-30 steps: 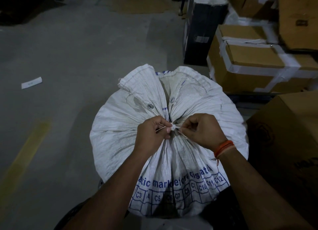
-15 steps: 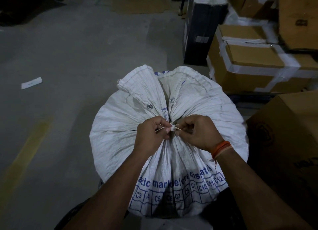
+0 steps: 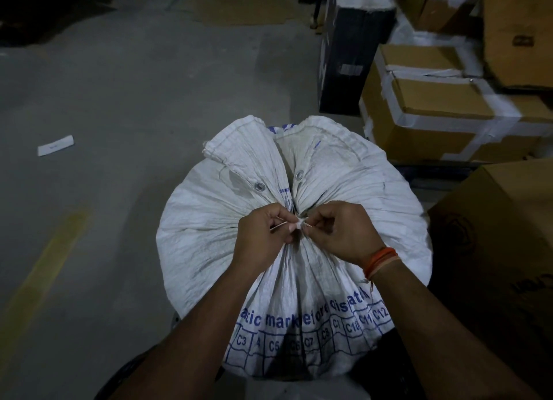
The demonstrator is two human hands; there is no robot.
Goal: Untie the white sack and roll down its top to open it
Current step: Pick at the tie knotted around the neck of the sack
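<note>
The white sack (image 3: 299,220) is standing full and upright on the grey floor (image 3: 119,115), right in front of the person, its mouth gathered to a tight neck in the middle of its top; both hands are working at that neck from the near side. The tie (image 3: 300,223), a thin pale string knotted small, is lying between the two hands, its loose ends running roughly left to right; the left hand (image 3: 263,235) is pinching one end with curled fingers, and the right hand (image 3: 344,232) is pinching the knot's other side between thumb and forefinger, the rest of its fingers curled in; neither hand is nearer than the other, both are touching the knot. I judge the next pull needs to go outward, the hands drawing apart along the string's line; the knot looks tight and not yet loosened.

Beyond the neck the sack's loose top is fanning away from the person in two flaps with metal eyelets (image 3: 259,186); what is inside the sack is hidden. To the right cardboard boxes (image 3: 434,100) taped shut are sitting near it; their contents cannot be told either.
</note>
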